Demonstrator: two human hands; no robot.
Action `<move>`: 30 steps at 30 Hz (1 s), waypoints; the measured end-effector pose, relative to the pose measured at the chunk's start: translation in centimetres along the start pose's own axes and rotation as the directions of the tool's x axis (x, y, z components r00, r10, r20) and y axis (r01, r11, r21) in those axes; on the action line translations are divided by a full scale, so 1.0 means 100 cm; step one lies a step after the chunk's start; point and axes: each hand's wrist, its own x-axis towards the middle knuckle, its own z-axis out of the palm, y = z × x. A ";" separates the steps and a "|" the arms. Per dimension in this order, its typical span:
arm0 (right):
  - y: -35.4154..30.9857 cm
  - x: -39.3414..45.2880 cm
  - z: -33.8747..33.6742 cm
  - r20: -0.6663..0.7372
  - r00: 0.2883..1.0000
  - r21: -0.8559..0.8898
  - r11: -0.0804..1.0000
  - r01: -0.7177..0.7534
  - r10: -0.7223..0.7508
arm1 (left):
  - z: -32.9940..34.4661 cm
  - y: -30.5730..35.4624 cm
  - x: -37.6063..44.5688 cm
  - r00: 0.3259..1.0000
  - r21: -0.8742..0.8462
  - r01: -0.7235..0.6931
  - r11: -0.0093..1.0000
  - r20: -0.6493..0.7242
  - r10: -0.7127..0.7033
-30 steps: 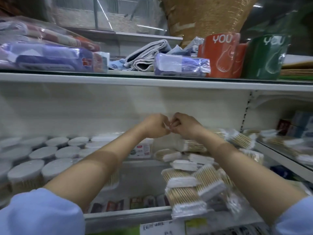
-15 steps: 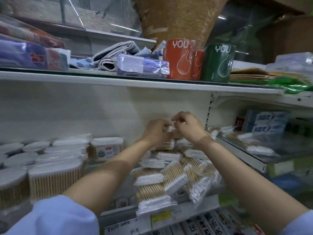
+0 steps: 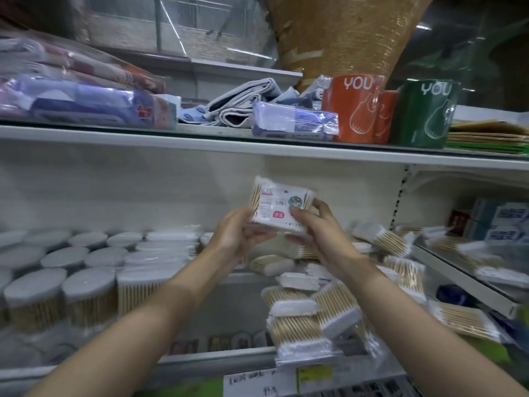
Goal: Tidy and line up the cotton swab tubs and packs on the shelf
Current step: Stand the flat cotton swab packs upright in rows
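Tubs [image 3: 73,285] of cotton swabs with grey lids stand in rows at the left end of the shelf [image 3: 200,361], and beside them we see taller clear packs [image 3: 154,270] stacked toward the back wall. Half a second ago both hands were low among the heap at the back; now they are raised in front of the wall, holding one labelled pack [image 3: 279,206] up between them, clear of the shelf. Our left hand [image 3: 236,233] grips the pack's lower left corner, fingers curled under it. Our right hand [image 3: 315,227] pinches its lower right edge, thumb across the label and fingers behind. The pack is tilted, its printed face turned toward us. Below and to the right, loose swab packs [image 3: 303,313] lie in a jumbled pile reaching the shelf's front edge, some overlapping and tilted; more packs [image 3: 398,242] are scattered toward the right end. On the upper shelf [image 3: 200,143], an orange cup [image 3: 355,110] and a green cup [image 3: 423,116] stand at the right.
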 end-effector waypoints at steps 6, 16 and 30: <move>0.025 -0.012 0.016 0.054 0.998 0.185 0.982 -0.026 0.017 | -0.021 -0.011 -0.018 1.000 0.137 -0.003 0.991 0.019 0.000; 0.048 -0.012 0.015 0.156 0.986 0.409 0.912 -0.013 -0.056 | -0.025 -0.019 -0.015 0.992 0.046 -0.122 0.991 -0.007 0.123; 0.043 -0.016 0.019 0.123 0.992 0.418 0.905 -0.079 0.030 | -0.027 -0.018 -0.024 0.970 0.097 -0.196 0.976 -0.126 0.207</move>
